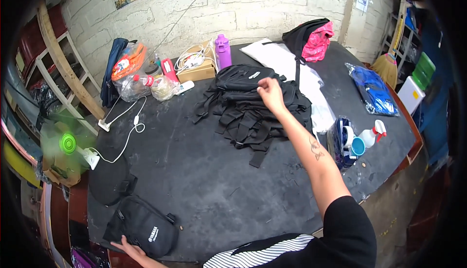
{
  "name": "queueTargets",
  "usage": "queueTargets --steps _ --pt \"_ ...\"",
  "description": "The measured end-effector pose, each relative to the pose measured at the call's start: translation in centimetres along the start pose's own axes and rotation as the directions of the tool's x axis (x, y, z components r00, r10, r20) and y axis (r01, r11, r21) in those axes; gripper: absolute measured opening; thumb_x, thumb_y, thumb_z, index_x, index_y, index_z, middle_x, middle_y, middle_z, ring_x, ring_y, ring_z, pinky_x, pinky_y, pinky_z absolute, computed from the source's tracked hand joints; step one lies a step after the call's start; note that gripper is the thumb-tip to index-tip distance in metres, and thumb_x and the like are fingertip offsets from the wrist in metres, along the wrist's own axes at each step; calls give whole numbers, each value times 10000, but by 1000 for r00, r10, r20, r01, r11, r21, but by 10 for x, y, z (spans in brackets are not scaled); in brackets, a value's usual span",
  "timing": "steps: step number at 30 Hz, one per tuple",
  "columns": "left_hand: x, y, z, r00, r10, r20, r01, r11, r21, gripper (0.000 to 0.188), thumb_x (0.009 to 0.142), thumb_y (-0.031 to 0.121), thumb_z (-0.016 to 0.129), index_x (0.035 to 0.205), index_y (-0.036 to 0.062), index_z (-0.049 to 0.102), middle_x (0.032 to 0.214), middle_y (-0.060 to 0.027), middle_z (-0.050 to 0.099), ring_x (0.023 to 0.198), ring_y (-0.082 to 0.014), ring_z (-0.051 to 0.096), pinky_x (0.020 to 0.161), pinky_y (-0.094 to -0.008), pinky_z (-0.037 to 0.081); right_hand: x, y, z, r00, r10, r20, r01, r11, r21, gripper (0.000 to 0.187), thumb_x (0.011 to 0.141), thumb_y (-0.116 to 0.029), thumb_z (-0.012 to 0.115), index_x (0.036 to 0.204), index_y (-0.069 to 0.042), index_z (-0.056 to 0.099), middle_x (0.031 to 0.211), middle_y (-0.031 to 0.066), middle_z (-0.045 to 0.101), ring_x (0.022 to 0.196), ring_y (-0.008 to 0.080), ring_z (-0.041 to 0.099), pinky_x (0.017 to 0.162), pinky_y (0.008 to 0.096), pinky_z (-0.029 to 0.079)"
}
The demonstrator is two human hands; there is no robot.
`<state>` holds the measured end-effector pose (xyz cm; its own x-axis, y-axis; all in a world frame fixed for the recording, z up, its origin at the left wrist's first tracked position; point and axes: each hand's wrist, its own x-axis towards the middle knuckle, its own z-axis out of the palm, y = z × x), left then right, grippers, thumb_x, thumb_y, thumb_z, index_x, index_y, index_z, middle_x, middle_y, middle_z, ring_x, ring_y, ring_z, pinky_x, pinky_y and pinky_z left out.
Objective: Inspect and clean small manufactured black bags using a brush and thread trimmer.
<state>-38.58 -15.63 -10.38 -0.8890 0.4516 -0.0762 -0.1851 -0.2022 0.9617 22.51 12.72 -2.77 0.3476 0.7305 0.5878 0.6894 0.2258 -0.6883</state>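
Observation:
My right hand (271, 94) is over a pile of black bags in the middle of the table, fingers loosely curved and apart with nothing visible between them. The top black bag (243, 77) lies just left of it, and several black straps (245, 127) spill toward me. At the near left corner, a single black bag (148, 229) with a small white print lies flat. My left hand (130, 249) rests at its lower edge, fingers spread. Beside that bag sits a round flat black piece (109, 183).
The black table (204, 190) stands against a block wall. Along its back are a cardboard box (197, 69), purple bottle (223, 51) and pink bag (318, 42). At right are a blue plastic-wrapped package (372, 88) and spray bottle (372, 134). A white cable (127, 144) and green fan (68, 143) are left.

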Motion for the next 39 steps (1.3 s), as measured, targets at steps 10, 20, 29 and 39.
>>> queueTargets --steps 10,20,29,39 --pt "-71 63 112 659 739 137 -740 606 290 461 869 112 580 1292 32 419 1141 -173 518 1055 -248 511 906 -346 423 33 -17 12 986 -87 144 149 850 -505 216 647 -94 696 852 -101 627 936 109 596 938 357 508 787 416 450" --pt "-190 80 298 117 506 855 -811 545 -211 474 754 143 710 1168 -10 536 1203 -152 550 1047 -219 572 900 -319 439 -35 -142 -113 611 -730 307 708 677 201 394 536 141 543 848 -74 654 1225 148 482 1158 327 488 949 391 423" --pt "-229 -45 307 282 -199 939 453 890 53 298 855 89 559 1137 -4 540 1067 -101 604 961 -176 582 842 -306 472 -173 -113 -56 958 -151 245 181 978 -102 267 722 -228 721 868 -33 612 819 100 525 765 281 537 717 376 421" --pt "-271 -25 286 240 -227 944 472 877 91 318 834 48 583 1141 -22 544 1083 -69 597 973 -152 566 838 -285 449 -198 -136 -30 926 -363 109 317 900 299 97 738 -85 626 740 -31 546 682 110 484 652 302 496 606 404 380"
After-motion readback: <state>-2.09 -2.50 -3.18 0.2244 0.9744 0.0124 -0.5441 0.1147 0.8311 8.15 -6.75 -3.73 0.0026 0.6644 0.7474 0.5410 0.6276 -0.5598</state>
